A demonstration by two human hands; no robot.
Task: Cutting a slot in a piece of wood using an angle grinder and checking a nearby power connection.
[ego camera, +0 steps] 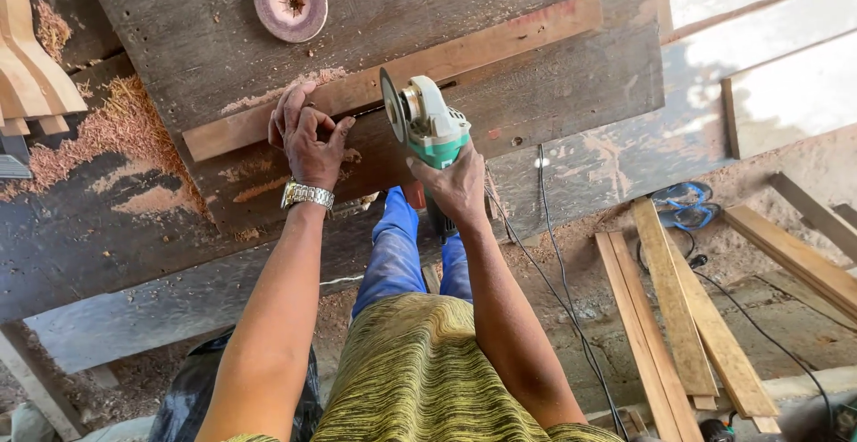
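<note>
At centre of the dark workbench [553,67], a long wooden strip [464,54] is lying under the angle grinder [427,120], whose disc is meeting its edge. The right hand [457,187] is gripping the grinder's body; the left hand [308,138] is pressing flat on the strip. At eleven o'clock a round sanding disc [290,0] is resting; planks [683,317] are lying at four o'clock, sawdust [116,125] at nine.
</note>
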